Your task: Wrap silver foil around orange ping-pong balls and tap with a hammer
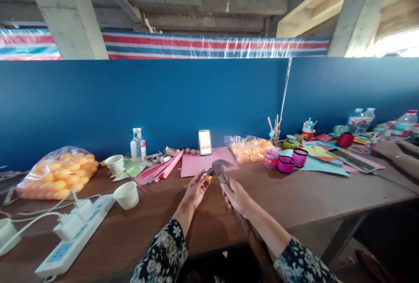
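My right hand [236,194] is wrapped round the wooden handle of a claw hammer [221,166]. The hammer's metal head points up and left, and the long handle runs down towards the table's front edge. Close to the hammer's face, the fingers of my left hand [195,190] pinch a small round yellowish thing [207,177]; its kind is too small to make out. Whether the hammer touches it I cannot tell. Just behind both hands lies a sheet of pink paper [193,165], with an upright white-screened device [205,143] at its back.
To the left are a bag of orange balls [62,176], paper cups [126,195], bottles [137,147] and a power strip [77,235] with cables. To the right stand another bag of orange balls [252,150], magenta rings [286,164] and a phone [352,160]. Another person's arm [397,150] rests far right.
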The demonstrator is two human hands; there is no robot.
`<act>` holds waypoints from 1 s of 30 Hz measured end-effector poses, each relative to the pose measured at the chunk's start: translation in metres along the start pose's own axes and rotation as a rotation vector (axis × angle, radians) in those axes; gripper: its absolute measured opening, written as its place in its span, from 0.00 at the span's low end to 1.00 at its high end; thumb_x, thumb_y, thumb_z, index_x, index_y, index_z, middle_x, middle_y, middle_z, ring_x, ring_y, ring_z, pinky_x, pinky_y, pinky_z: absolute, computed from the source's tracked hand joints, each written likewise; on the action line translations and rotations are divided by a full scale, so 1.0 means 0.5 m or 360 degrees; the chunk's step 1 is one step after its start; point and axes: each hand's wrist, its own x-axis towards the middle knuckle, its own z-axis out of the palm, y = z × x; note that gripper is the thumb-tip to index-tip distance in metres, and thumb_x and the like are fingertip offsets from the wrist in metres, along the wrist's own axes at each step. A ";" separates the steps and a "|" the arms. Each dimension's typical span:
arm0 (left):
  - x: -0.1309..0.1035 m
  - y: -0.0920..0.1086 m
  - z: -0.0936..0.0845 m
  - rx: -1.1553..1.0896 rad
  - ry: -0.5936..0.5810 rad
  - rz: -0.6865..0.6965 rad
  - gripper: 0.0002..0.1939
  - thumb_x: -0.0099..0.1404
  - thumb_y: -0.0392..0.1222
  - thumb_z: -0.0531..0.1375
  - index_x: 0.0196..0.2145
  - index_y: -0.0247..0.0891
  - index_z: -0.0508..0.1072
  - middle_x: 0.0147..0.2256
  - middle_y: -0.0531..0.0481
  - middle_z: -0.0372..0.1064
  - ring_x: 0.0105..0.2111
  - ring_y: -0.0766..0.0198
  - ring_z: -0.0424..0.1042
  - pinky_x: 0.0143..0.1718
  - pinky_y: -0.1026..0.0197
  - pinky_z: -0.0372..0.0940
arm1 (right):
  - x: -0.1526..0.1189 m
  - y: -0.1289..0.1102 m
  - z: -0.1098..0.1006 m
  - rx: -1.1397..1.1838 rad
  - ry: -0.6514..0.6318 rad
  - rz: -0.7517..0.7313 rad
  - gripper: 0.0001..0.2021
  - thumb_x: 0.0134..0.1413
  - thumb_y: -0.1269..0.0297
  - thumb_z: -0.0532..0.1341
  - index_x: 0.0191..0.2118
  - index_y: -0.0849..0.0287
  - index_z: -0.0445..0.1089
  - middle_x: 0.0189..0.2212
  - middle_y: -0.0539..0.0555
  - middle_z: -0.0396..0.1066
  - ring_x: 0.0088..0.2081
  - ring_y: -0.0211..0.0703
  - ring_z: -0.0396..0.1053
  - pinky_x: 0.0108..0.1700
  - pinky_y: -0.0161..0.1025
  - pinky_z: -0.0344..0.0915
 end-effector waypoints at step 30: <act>0.011 -0.003 -0.006 -0.0027 0.0057 -0.0005 0.07 0.50 0.33 0.62 0.29 0.30 0.72 0.29 0.46 0.72 0.31 0.66 0.70 0.36 0.66 0.66 | -0.009 -0.013 0.008 0.0085 0.0018 0.0035 0.12 0.50 0.56 0.49 0.25 0.57 0.49 0.12 0.40 0.52 0.11 0.27 0.50 0.11 0.26 0.50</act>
